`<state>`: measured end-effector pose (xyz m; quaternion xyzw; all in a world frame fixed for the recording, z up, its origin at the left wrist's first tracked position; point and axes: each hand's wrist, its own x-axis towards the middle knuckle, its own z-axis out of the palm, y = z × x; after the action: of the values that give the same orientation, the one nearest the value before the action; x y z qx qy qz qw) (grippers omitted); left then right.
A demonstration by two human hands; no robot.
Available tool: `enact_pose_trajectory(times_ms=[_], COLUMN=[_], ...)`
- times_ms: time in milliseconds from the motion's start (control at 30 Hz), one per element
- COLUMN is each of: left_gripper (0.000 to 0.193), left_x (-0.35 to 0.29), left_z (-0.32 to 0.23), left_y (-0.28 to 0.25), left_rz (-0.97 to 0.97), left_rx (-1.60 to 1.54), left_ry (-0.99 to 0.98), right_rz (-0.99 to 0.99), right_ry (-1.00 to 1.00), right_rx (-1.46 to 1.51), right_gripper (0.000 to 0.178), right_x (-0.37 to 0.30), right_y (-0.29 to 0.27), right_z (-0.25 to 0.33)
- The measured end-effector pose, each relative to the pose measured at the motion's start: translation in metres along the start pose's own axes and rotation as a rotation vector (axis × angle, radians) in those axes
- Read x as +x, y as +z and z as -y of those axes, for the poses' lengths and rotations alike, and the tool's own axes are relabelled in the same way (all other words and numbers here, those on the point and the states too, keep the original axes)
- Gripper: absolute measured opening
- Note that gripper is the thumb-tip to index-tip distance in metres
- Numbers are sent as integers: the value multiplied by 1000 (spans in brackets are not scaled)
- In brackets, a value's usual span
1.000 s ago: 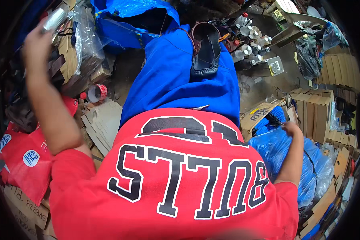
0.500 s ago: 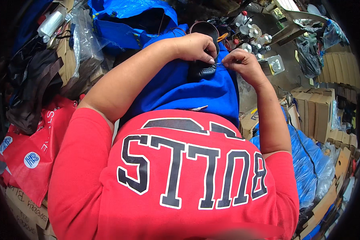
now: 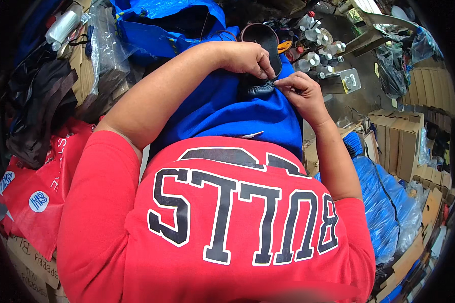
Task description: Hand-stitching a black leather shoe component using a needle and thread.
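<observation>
One shoe lies at upper centre, long axis running up-down, toe low, the left hand across its middle, the right hand at its right edge, both pinched narrow, on what I cannot tell.

Red shirt — short-sleeved, black lettering, blue trousers
</observation>
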<state>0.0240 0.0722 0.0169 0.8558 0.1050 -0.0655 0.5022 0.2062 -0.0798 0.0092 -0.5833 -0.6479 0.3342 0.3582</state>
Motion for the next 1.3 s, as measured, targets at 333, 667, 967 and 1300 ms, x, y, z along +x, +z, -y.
enact_pose_trajectory(times_ms=[333, 667, 967, 1300], left_gripper=[31, 21, 25, 13], left_x=[-1, 10, -8, -26], left_z=[-7, 14, 0, -6], left_y=[-2, 15, 29, 40], left_rz=[38, -168, -532, -457], left_rx=[99, 85, 208, 450], left_ry=[4, 139, 221, 84], right_rz=[245, 265, 171, 168], right_ry=[-42, 28, 367, 74], right_rx=[-427, -564, -213, -401], right_gripper=[20, 16, 17, 15], right_x=[12, 19, 17, 20], right_y=[-14, -2, -2, 5], right_z=[38, 43, 37, 35])
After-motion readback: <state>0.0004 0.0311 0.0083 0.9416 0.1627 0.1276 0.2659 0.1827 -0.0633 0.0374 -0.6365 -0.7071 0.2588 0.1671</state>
